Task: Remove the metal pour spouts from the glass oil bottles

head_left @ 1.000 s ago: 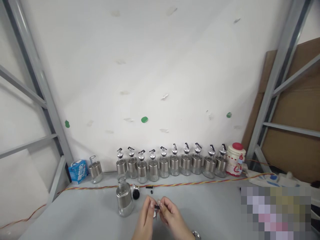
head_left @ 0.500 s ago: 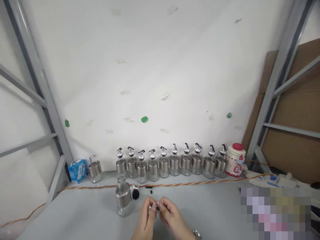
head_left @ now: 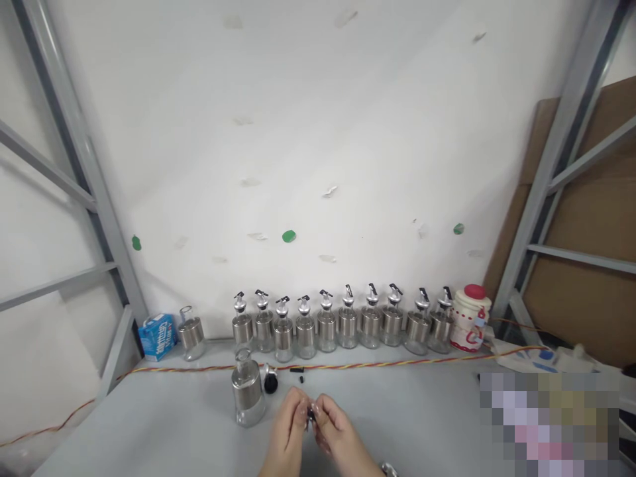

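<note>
Close together over the grey table, my left hand (head_left: 289, 424) and my right hand (head_left: 338, 427) pinch a small black part (head_left: 311, 415) between their fingertips. Fingers cover most of it, so its kind is unclear. To the left stands an uncapped glass bottle (head_left: 247, 391) with a metal band. Beside that bottle lies a silver pourer top with a black stopper (head_left: 270, 381). Two small black pieces rest beyond my hands: a longer strip (head_left: 297, 370) and a tiny one (head_left: 301, 379).
Several banded bottles with pourer tops (head_left: 326, 324) line the wall. Another uncapped bottle (head_left: 191, 334) stands by a blue carton (head_left: 158, 338). A twisted red-yellow wire (head_left: 348, 366) crosses the table. A white canister with a red lid (head_left: 470, 318) stands at right.
My fingers have shifted slightly around the small black part, and more of its black surface shows. The bottles and loose pieces stay in place; the view has moved a little.
</note>
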The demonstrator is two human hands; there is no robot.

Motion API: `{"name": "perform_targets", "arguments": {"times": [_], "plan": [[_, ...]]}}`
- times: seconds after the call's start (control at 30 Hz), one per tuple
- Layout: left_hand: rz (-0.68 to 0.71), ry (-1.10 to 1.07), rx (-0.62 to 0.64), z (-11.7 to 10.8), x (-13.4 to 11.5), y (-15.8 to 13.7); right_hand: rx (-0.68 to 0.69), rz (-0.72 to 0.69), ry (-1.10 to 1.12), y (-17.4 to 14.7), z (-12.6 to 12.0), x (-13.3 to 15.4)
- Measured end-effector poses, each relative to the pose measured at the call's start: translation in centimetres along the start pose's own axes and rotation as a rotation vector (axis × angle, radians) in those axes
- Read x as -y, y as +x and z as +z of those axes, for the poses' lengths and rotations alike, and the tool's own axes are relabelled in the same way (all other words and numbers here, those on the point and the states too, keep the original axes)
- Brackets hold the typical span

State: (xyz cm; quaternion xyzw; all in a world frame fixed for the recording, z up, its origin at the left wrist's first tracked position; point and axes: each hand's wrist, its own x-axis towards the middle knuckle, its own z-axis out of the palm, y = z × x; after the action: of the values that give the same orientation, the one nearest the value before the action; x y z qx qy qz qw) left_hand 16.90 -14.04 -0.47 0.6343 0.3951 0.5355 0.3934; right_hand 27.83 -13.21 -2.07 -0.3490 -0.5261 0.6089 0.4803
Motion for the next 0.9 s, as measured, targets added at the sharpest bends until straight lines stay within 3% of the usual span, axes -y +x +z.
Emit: {"name": "perform_targets", "arguments": {"times": [0.27, 0.57, 0.73, 0.9], "plan": [[-0.108, -0.023, -0.126, 0.7, -0.4, 0.0, -0.048, 0.066, 0.135, 0.5, 0.2, -0.1], [-0.324, -0.06, -0.329, 1.0, -0.3, -0.4, -0.046, -0.003, 0.119, 0.4, 0.1, -0.3], [-0.14, 0.037, -0.142, 0.2, -1.0, 0.1, 0.013, 0.013, 0.101, 0.4, -0.2, 0.0], [-0.097, 0.091, -0.15, -0.1, -0.9, 0.6, 0.032, 0.039, 0.092, 0.7, -0.7, 0.1]]}}
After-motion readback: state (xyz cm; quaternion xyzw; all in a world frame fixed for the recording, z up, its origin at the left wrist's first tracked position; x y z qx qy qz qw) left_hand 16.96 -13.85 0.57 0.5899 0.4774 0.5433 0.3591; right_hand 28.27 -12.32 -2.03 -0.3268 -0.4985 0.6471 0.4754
